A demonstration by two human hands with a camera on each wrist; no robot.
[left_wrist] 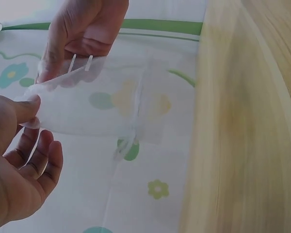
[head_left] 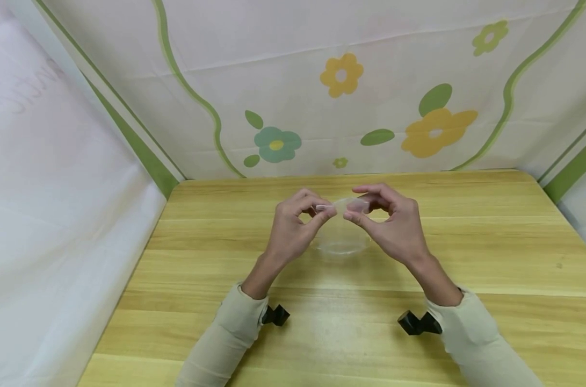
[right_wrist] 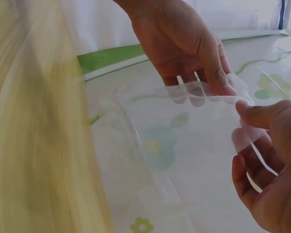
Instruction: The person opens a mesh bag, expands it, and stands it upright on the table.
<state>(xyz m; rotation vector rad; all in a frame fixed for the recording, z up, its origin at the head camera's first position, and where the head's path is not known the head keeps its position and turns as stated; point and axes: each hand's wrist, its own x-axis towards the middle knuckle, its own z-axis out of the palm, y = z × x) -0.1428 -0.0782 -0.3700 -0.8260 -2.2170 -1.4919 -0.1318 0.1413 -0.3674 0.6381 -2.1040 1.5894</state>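
A clear plastic bag (head_left: 342,239) hangs between both hands, see-through, with its lower edge over the table. My left hand (head_left: 296,223) pinches the bag's upper edge between thumb and fingers. On the opposite side, my right hand (head_left: 394,228) grips the same edge, its thumb close to the left thumb. In the left wrist view the bag (left_wrist: 97,107) spreads out below the fingers, with two short white strips near its top. Through the film (right_wrist: 199,131) in the right wrist view, several fingertips of the left hand show.
Beneath the hands lies a wood-grain table (head_left: 341,322). A white cloth backdrop (head_left: 293,86) with printed flowers rises behind it, and a white cloth wall (head_left: 70,215) stands at the left. Black mounts (head_left: 275,315) stick out at both sleeves.
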